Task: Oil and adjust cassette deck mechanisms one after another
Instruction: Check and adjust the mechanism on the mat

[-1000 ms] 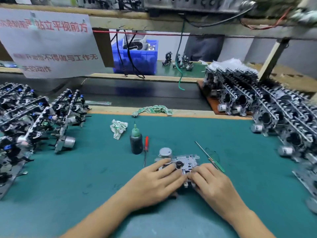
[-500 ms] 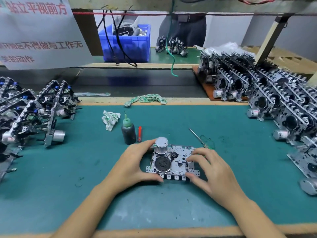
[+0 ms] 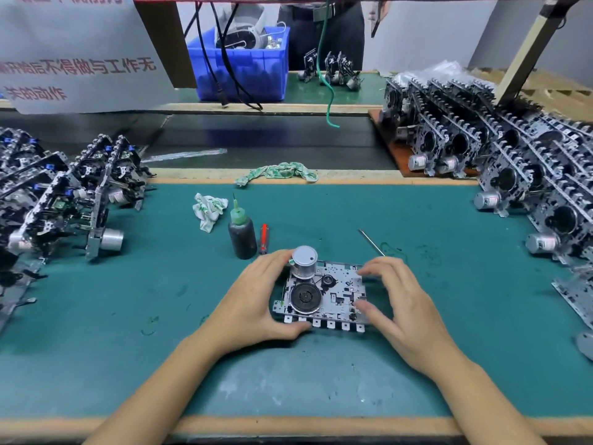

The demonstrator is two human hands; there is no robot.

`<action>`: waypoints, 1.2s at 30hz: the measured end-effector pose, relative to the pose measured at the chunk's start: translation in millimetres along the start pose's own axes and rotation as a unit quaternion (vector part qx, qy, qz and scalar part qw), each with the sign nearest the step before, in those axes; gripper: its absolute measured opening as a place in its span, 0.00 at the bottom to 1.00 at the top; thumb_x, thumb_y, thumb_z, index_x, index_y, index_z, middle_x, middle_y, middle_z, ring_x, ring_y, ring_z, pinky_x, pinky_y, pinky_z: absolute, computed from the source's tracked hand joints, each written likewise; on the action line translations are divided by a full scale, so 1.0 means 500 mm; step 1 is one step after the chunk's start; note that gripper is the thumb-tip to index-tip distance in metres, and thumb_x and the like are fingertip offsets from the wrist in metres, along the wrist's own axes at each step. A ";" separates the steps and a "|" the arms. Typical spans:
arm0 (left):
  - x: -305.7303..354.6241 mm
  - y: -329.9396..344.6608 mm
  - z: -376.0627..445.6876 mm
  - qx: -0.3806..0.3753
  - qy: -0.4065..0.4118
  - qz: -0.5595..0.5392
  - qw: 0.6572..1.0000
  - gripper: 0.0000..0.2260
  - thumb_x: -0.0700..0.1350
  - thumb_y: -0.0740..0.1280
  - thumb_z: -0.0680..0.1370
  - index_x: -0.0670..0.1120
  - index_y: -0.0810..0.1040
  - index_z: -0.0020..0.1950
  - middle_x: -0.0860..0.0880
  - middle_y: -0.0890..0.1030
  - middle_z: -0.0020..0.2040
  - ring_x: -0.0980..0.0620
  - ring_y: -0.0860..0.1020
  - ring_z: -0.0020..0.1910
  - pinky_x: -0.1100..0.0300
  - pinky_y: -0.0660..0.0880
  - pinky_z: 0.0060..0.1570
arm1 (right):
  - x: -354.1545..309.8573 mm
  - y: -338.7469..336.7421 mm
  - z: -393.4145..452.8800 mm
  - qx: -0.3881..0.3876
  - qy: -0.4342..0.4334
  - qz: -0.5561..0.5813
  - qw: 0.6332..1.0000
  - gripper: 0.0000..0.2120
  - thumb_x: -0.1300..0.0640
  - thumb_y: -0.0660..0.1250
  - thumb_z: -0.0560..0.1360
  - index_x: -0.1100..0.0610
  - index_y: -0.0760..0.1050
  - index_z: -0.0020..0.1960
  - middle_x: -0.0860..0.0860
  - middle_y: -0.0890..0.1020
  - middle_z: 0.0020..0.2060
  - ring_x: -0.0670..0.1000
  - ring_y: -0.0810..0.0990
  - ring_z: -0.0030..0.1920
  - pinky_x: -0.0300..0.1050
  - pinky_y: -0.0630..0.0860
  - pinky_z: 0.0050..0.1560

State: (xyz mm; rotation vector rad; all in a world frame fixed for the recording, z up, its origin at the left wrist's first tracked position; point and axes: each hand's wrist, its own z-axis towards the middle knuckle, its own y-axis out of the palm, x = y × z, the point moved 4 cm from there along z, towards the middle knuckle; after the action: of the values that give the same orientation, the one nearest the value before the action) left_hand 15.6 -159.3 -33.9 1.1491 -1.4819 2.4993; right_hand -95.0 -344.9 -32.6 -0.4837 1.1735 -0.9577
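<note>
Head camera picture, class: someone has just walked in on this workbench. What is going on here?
A person is working on a cassette deck mechanism lying flat on the green mat. The left hand grips its left edge beside the silver motor; the right hand grips its right edge. An oil bottle, a red-handled tool and a screwdriver lie untouched behind it. Rows of other mechanisms stand at the left and at the right.

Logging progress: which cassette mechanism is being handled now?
The cassette mechanism lying flat on the green mat, held between left hand and right hand; others stand stacked at the sides.
</note>
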 end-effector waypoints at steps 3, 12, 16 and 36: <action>-0.002 0.000 -0.001 -0.014 -0.006 -0.012 1.000 0.43 0.65 0.76 0.59 0.59 0.59 0.69 0.66 0.64 0.66 0.66 0.64 0.65 0.68 0.60 0.66 | 0.005 0.002 0.002 0.002 0.012 0.019 1.000 0.22 0.38 0.55 0.74 0.51 0.71 0.59 0.41 0.69 0.56 0.40 0.69 0.57 0.39 0.67 0.54; -0.002 -0.001 -0.003 -0.018 0.004 -0.006 1.000 0.46 0.64 0.77 0.57 0.57 0.60 0.69 0.64 0.66 0.65 0.64 0.65 0.64 0.67 0.59 0.66 | 0.000 0.001 0.000 -0.040 0.039 0.070 0.996 0.20 0.36 0.56 0.72 0.41 0.64 0.61 0.37 0.66 0.61 0.38 0.65 0.64 0.27 0.58 0.62; -0.005 0.004 -0.003 -0.026 0.004 0.001 1.000 0.47 0.64 0.77 0.57 0.54 0.60 0.70 0.59 0.66 0.65 0.61 0.65 0.66 0.63 0.60 0.67 | -0.013 0.004 0.007 -0.129 0.038 0.017 0.991 0.40 0.28 0.63 0.64 0.39 0.55 0.71 0.31 0.57 0.68 0.30 0.54 0.68 0.22 0.47 0.63; -0.002 0.006 -0.007 -0.026 0.014 -0.002 1.000 0.44 0.66 0.73 0.62 0.49 0.63 0.72 0.58 0.68 0.64 0.59 0.67 0.65 0.63 0.63 0.65 | -0.075 0.016 0.100 -0.289 -0.052 -0.313 0.903 0.44 0.31 0.72 0.56 0.54 0.67 0.64 0.49 0.75 0.54 0.54 0.77 0.52 0.47 0.73 0.48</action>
State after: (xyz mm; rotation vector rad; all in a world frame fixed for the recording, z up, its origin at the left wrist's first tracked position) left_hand 13.2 -158.1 -37.6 1.1024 -1.5268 2.4489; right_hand -48.6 -317.0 -0.7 -1.4404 1.2195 -1.0918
